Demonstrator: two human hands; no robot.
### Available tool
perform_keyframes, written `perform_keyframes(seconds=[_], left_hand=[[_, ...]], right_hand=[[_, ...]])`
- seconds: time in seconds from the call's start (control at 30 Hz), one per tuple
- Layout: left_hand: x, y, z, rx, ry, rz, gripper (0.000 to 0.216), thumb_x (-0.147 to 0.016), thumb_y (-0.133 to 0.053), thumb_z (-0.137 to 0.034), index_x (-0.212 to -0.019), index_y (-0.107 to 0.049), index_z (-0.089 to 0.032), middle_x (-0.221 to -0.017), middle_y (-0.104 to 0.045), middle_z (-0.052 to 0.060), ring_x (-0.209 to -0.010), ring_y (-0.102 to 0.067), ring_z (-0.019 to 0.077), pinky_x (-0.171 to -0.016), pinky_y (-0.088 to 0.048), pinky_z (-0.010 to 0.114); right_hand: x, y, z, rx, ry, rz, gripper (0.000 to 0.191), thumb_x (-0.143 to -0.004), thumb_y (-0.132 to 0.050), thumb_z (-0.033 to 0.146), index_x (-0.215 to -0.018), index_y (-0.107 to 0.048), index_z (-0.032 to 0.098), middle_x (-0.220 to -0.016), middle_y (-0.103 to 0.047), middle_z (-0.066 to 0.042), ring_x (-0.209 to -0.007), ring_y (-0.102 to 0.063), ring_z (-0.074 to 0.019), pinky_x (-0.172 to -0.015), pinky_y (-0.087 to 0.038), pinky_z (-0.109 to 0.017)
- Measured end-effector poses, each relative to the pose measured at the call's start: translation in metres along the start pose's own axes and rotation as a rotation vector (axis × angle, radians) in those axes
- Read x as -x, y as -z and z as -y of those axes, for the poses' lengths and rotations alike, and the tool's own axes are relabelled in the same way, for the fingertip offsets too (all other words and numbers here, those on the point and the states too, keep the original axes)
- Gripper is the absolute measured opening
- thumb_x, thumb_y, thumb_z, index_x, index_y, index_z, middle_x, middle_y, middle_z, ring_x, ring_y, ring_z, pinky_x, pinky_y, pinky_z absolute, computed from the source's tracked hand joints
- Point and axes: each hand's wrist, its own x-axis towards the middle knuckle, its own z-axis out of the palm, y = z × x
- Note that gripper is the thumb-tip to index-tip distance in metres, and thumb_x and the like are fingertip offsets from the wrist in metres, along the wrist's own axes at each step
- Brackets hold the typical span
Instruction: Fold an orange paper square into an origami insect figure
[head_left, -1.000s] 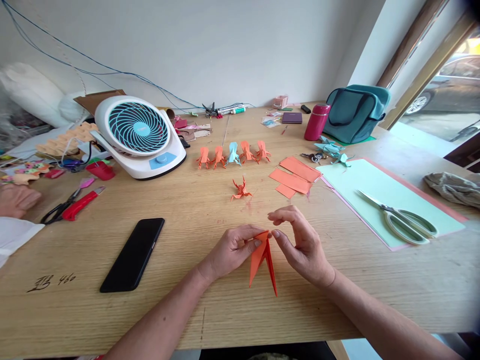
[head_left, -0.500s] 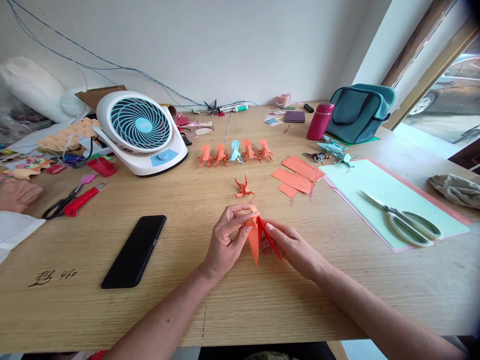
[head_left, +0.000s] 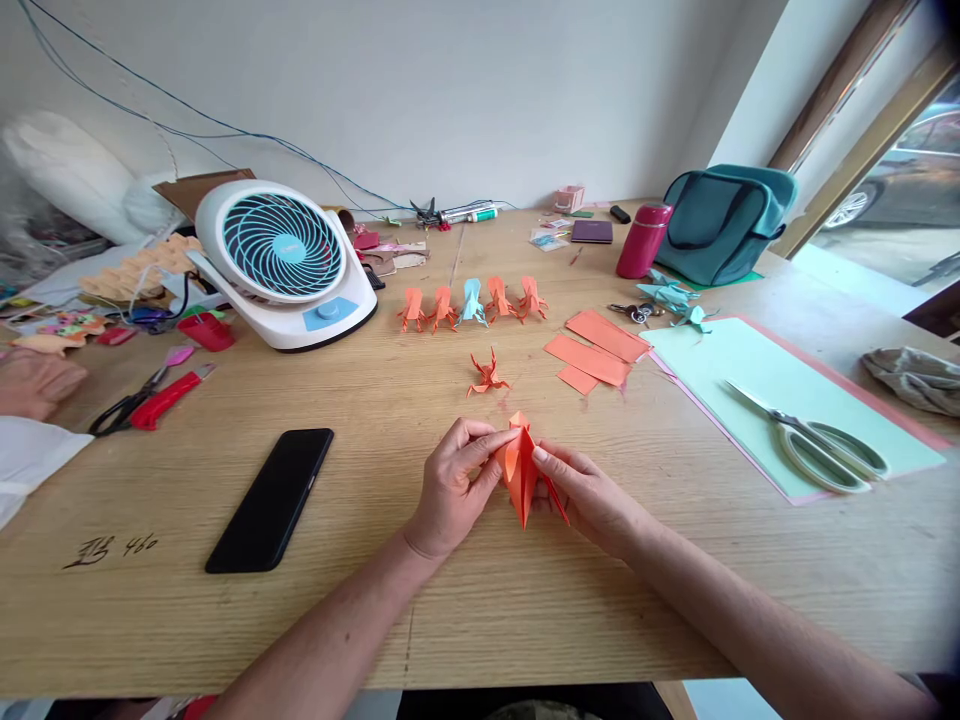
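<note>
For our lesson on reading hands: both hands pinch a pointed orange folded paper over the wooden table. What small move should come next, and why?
Probably run a fingertip down the crease to sharpen it: the left hand and right hand pinch the pointed orange folded paper near its top, its flaps look spread, and the wooden table is right beneath.

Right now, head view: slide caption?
Left hand and right hand pinch a folded orange paper at the table, paper figures lined up behind.
</note>
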Motion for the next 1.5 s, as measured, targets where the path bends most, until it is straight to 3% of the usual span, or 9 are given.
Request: perform_keyframes(seconds=[0.4,0.53,0.77,1.07,1.23,1.37,1.5], left_hand=[[-0.004,0.009,-0.001,-0.160,-0.039,0.048,0.020,-0.093,-0.063,-0.009,-0.110,-0.068,-0.020,-0.091,-0.065,0.002,-0.080,-0.065,0.0123,-0.074,-0.052,0.022],[-0.005,0.010,-0.002,-0.174,-0.039,0.071,0.021,-0.092,-0.063,-0.007,-0.109,-0.067,-0.020,-0.091,-0.067,0.002,-0.081,-0.065,0.0126,-0.075,-0.052,0.023],[-0.006,0.006,-0.003,-0.140,-0.022,0.021,0.015,-0.090,-0.065,-0.005,-0.097,-0.065,-0.018,-0.086,-0.066,0.001,-0.074,-0.062,0.0102,-0.072,-0.052,0.021],[-0.004,0.006,-0.005,-0.282,-0.132,0.050,0.010,-0.094,-0.063,-0.011,-0.100,-0.066,-0.019,-0.087,-0.066,0.002,-0.079,-0.065,0.0122,-0.071,-0.052,0.022],[-0.002,0.005,-0.007,-0.291,-0.183,0.042,0.010,-0.093,-0.065,-0.010,-0.095,-0.064,-0.019,-0.085,-0.066,0.001,-0.076,-0.064,0.0111,-0.069,-0.051,0.021],[-0.003,0.003,-0.007,-0.117,-0.081,0.057,0.011,-0.092,-0.065,-0.009,-0.095,-0.065,-0.020,-0.086,-0.064,0.001,-0.075,-0.063,0.0106,-0.069,-0.052,0.021],[-0.004,-0.002,-0.009,0.142,0.176,0.069,0.010,-0.090,-0.066,-0.012,-0.097,-0.066,-0.018,-0.091,-0.065,0.003,-0.076,-0.064,0.0113,-0.071,-0.055,0.023]], right_hand=[[-0.004,0.003,-0.001,0.049,0.003,-0.067,0.045,-0.077,-0.079,0.057,-0.099,-0.068,0.019,-0.081,-0.056,0.001,-0.068,-0.046,-0.0098,-0.061,-0.038,-0.021],[-0.003,0.006,-0.002,0.073,-0.009,-0.114,0.046,-0.076,-0.081,0.057,-0.097,-0.066,0.018,-0.080,-0.056,0.001,-0.067,-0.046,-0.0097,-0.061,-0.038,-0.022],[-0.004,0.003,0.003,0.067,0.002,-0.070,0.049,-0.072,-0.085,0.050,-0.104,-0.064,0.019,-0.092,-0.061,-0.001,-0.077,-0.053,-0.0123,-0.065,-0.042,-0.023],[-0.003,0.001,0.003,0.184,0.041,-0.135,0.045,-0.072,-0.083,0.047,-0.100,-0.061,0.019,-0.083,-0.056,0.002,-0.070,-0.048,-0.0110,-0.061,-0.037,-0.023],[-0.003,0.001,0.000,0.207,0.056,-0.187,0.039,-0.072,-0.081,0.046,-0.086,-0.058,0.018,-0.070,-0.051,0.005,-0.061,-0.042,-0.0086,-0.056,-0.033,-0.022],[-0.003,0.000,0.000,0.161,0.054,-0.183,0.038,-0.071,-0.082,0.047,-0.080,-0.059,0.019,-0.067,-0.055,0.005,-0.056,-0.042,-0.0078,-0.053,-0.032,-0.022],[-0.003,0.000,0.002,0.077,0.048,-0.175,0.037,-0.070,-0.084,0.047,-0.081,-0.060,0.020,-0.068,-0.061,0.003,-0.057,-0.048,-0.0097,-0.052,-0.034,-0.023]])
